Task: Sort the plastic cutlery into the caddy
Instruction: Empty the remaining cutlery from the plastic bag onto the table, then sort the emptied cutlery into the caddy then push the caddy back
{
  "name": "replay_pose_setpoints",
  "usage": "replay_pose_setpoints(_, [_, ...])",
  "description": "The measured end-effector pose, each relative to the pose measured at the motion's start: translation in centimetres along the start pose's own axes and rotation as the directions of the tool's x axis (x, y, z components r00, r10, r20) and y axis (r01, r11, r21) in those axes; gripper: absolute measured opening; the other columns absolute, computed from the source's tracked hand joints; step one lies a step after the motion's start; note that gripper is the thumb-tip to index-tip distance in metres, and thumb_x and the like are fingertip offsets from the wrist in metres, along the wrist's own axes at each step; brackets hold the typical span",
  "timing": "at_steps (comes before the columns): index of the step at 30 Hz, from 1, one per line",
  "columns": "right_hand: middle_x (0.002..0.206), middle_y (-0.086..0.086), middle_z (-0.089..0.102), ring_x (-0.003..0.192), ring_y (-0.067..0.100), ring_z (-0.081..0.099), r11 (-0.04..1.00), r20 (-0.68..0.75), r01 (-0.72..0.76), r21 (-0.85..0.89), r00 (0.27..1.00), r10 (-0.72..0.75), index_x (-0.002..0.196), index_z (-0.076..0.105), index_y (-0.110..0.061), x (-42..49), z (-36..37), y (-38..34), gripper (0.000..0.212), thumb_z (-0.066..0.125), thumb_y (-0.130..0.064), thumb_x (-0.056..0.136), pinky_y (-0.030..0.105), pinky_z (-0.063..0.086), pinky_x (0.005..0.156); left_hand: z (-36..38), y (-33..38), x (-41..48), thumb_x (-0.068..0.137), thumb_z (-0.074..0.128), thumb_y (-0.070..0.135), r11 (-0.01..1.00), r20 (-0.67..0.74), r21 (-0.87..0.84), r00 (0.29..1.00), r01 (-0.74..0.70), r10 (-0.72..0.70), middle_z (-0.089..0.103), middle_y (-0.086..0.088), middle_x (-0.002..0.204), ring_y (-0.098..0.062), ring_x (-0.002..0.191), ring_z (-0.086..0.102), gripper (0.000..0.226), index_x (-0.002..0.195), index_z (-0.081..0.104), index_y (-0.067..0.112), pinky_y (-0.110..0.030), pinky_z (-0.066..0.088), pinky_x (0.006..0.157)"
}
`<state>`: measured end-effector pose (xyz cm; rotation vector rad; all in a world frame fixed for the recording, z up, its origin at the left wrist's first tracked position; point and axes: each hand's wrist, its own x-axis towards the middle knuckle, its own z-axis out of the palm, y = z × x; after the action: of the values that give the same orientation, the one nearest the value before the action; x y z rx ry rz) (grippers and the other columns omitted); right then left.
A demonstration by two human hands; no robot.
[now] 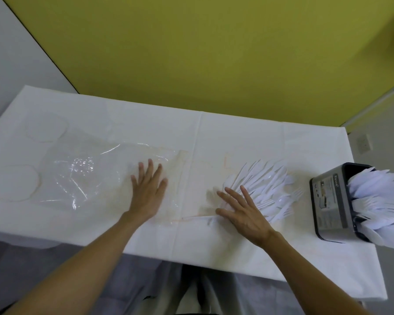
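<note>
A pile of white plastic cutlery [265, 189], knives and forks fanned out, lies on the white table right of centre. My right hand [241, 210] lies flat with fingers spread at the pile's left edge, touching the nearest pieces. At the table's right edge stands a dark grey caddy [330, 201], filled with several white plastic pieces that stick out toward the right. My left hand [148, 189] rests flat, fingers straight, on the right end of a clear plastic bag [87, 173] left of centre.
A white cloth covers the table [200, 133], with faint orange stains and round marks at the far left. A yellow wall rises behind it. The table's near edge runs just below my forearms.
</note>
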<state>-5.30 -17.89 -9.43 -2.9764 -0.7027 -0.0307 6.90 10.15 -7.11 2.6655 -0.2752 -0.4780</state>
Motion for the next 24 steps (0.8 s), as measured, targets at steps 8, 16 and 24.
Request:
replay_pose_setpoints(8, [0.152,0.012,0.041,0.142,0.033,0.035,0.95,-0.159,-0.286,0.127,0.94,0.304,0.123,0.064,-0.027,-2.3,-1.4,1.1,0.063,0.076,0.008,0.072,0.052,0.016,0.12,2.4,2.4,-0.9,0.092,0.046,0.039,0.931,0.004,0.321,0.984,-0.172,0.18,-0.003,-0.01,0.161,-0.039,0.145,-0.016,0.058,0.148,0.03,0.031,-0.058,-0.012,0.112])
replay_pose_setpoints(16, [0.146,0.009,0.042,0.131,0.03,0.04,0.638,-0.143,-0.66,0.397,0.642,0.753,0.125,0.053,-0.023,-7.3,0.4,-0.3,0.035,0.063,-0.013,0.093,0.047,0.037,0.11,6.2,7.1,-1.8,0.06,0.088,0.02,0.802,0.031,0.123,0.81,-0.585,0.586,0.06,0.0,0.075,-0.011,0.078,0.036,0.028,0.074,0.065,0.014,-0.021,0.038,0.065])
replay_pose_setpoints(24, [0.147,0.006,0.047,0.138,0.028,0.037,0.617,-0.128,-0.622,0.482,0.647,0.752,0.128,0.058,-0.021,-5.8,0.3,0.7,0.031,0.042,-0.025,0.102,0.051,0.035,0.111,5.4,7.5,-3.0,0.084,0.072,0.02,0.947,-0.001,-0.277,0.985,-0.164,0.17,0.059,0.003,0.071,-0.014,0.068,0.056,0.017,0.076,0.058,0.014,-0.026,0.046,0.064])
